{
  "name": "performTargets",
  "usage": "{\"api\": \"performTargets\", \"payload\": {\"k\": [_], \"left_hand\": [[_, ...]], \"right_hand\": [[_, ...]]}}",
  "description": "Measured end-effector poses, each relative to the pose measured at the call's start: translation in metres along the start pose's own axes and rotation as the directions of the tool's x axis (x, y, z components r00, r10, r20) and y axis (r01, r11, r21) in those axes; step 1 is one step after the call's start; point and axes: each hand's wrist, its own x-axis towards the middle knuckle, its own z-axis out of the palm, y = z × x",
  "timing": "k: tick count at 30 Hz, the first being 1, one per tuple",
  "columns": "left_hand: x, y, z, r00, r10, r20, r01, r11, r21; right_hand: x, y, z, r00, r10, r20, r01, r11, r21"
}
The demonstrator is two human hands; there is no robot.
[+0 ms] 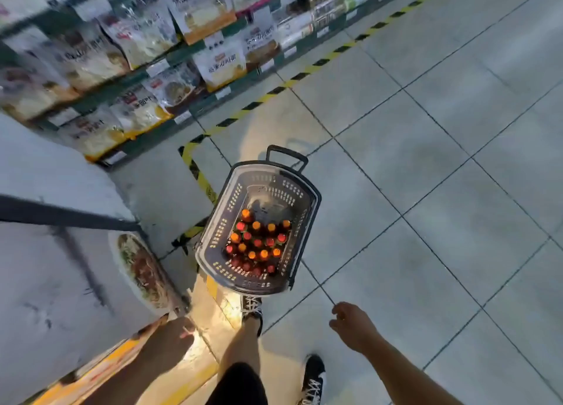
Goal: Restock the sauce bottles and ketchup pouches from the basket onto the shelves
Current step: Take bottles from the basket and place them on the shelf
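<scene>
A dark plastic basket (307,197) with an upright pull handle stands on the tiled floor straight ahead of my feet. Several sauce bottles (259,241) with red and orange caps stand upright inside it, packed toward its near end. My left hand (175,333) hangs low at the left beside a display end, fingers loosely curled, holding nothing. My right hand (350,322) hangs to the right of the basket, below it in the frame, fingers loosely curled and empty. Neither hand touches the basket. No ketchup pouches are visible.
Shelves (170,54) with large bagged goods run along the upper left. A grey display end (61,252) with a food picture stands close at my left. Yellow-black hazard tape (304,72) marks the floor along the shelves. Grey floor tiles (441,191) spread to the right.
</scene>
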Motion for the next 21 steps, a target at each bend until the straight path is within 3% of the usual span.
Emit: {"api": "performTargets", "payload": {"k": [3,8,15,21], "left_hand": [[0.069,0.070,-0.059,0.993,0.109,-0.050,-0.114,0.987,-0.115],[0.204,0.147,-0.100,0.959,0.249,-0.136,-0.264,0.959,-0.103],[0.358,0.149,-0.072,0.930,0.344,-0.130,-0.332,0.937,0.107],[0.437,0.144,-0.039,0.914,0.378,-0.145,-0.292,0.864,0.410]], "right_hand": [[0.048,-0.051,0.005,0.999,-0.027,0.041,0.027,1.000,0.003],[0.146,-0.143,0.013,0.993,-0.118,0.016,0.118,0.993,0.006],[0.289,-0.201,0.048,0.989,-0.128,-0.070,0.133,0.989,0.068],[0.382,-0.208,0.091,0.966,-0.198,-0.166,0.173,0.973,-0.151]]}}
